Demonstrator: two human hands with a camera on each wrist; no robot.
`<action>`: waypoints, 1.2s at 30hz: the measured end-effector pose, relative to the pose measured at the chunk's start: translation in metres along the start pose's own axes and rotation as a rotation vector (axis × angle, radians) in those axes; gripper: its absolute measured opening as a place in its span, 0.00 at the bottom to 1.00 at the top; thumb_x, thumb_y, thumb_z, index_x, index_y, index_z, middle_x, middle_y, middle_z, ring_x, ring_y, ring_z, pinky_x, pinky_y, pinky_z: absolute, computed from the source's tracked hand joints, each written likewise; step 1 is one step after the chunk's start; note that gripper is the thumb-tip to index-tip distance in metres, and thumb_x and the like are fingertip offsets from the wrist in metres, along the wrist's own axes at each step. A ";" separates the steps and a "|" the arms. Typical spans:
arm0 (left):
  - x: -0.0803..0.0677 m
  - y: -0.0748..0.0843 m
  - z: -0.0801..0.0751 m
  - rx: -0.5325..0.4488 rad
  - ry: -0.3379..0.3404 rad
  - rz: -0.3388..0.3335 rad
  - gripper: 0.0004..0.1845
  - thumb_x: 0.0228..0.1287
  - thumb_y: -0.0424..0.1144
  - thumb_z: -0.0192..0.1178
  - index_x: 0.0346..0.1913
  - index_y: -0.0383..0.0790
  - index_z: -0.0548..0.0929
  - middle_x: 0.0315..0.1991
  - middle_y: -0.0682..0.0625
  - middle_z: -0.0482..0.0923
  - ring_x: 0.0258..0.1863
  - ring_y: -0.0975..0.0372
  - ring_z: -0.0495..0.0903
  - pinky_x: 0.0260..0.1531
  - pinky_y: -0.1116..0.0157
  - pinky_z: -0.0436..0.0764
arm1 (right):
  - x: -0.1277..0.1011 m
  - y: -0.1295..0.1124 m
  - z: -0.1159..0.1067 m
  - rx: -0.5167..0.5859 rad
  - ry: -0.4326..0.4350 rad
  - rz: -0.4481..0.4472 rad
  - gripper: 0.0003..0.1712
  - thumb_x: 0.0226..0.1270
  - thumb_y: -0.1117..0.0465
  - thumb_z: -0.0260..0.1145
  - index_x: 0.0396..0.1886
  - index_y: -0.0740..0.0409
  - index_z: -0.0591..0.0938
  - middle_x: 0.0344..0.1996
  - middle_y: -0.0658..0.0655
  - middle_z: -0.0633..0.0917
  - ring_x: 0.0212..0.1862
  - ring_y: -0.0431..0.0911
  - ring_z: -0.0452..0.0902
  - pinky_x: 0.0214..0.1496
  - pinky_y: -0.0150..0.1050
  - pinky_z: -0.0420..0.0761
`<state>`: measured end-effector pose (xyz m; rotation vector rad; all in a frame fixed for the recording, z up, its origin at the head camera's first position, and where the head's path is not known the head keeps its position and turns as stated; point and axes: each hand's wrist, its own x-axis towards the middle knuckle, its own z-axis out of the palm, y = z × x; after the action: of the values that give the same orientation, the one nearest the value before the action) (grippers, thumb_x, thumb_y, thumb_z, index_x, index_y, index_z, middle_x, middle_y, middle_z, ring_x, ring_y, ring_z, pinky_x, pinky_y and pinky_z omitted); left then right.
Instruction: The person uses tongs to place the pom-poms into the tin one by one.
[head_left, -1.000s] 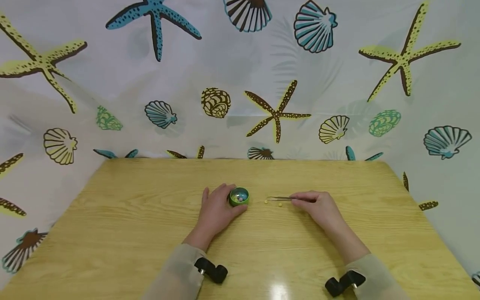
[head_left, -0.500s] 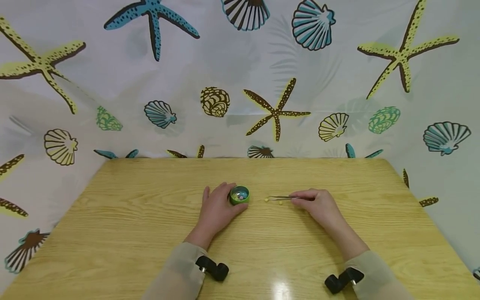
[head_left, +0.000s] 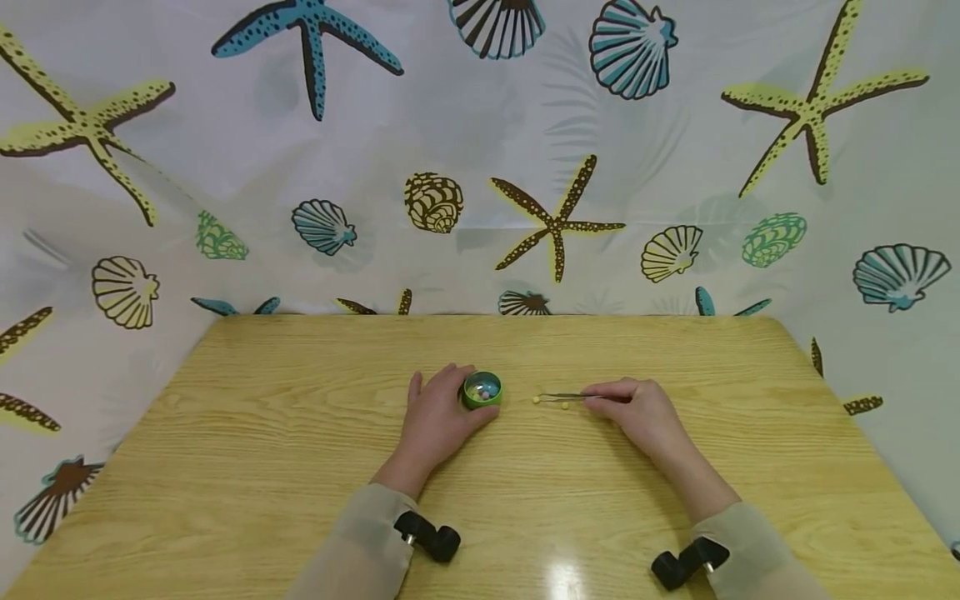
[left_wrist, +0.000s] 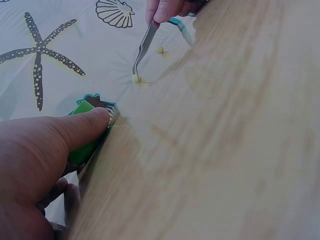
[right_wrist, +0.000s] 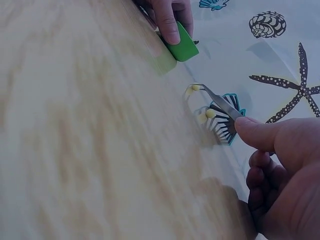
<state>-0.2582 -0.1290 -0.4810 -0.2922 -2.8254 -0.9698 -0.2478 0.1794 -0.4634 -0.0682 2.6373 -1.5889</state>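
Note:
In the head view, my left hand [head_left: 438, 421] holds a small round green container [head_left: 494, 402] on the table, fingers and thumb around its sides. Several small beads, yellowish and pinkish, lie inside it. A pair of thin metal tweezers [head_left: 564, 397] with bent tips is pinched between the thumb and fingers of my right hand [head_left: 647, 417]. The tweezer tips are right at a small yellow bead [right_wrist: 195, 87], one on either side in the right wrist view. A second yellow bead [right_wrist: 210, 113] lies beside the tweezers, closer to the right hand.
The wooden table [head_left: 300, 467] has a pale grain and a far edge against a hanging cloth [head_left: 360, 150] printed with shells and starfish. Black wrist mounts [head_left: 427, 537] sit on both sleeves.
The tweezer tips have come slightly lower around the farther bead. The left hand and the container keep their place, and the head view has shifted a little.

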 end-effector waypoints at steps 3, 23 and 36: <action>0.001 0.000 -0.001 0.001 0.001 -0.002 0.38 0.67 0.49 0.82 0.72 0.33 0.81 0.70 0.38 0.82 0.80 0.43 0.69 0.84 0.34 0.42 | 0.001 -0.001 -0.001 -0.018 0.001 -0.008 0.11 0.78 0.56 0.76 0.53 0.53 0.96 0.56 0.57 0.91 0.67 0.58 0.82 0.71 0.57 0.79; -0.002 -0.003 0.000 0.011 0.014 -0.020 0.39 0.66 0.49 0.82 0.73 0.34 0.81 0.71 0.37 0.81 0.80 0.42 0.69 0.84 0.34 0.43 | 0.008 -0.009 0.003 0.058 0.015 0.042 0.13 0.79 0.55 0.75 0.55 0.55 0.95 0.60 0.59 0.90 0.69 0.55 0.80 0.71 0.54 0.79; -0.003 -0.006 0.003 -0.008 0.018 -0.002 0.38 0.65 0.49 0.83 0.72 0.35 0.82 0.70 0.38 0.82 0.80 0.43 0.70 0.84 0.35 0.42 | 0.009 -0.026 0.020 0.118 0.007 0.031 0.14 0.78 0.55 0.77 0.57 0.55 0.94 0.60 0.57 0.91 0.68 0.53 0.82 0.65 0.48 0.82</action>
<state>-0.2574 -0.1319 -0.4878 -0.2810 -2.8068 -0.9795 -0.2552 0.1489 -0.4496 -0.0158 2.5302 -1.7328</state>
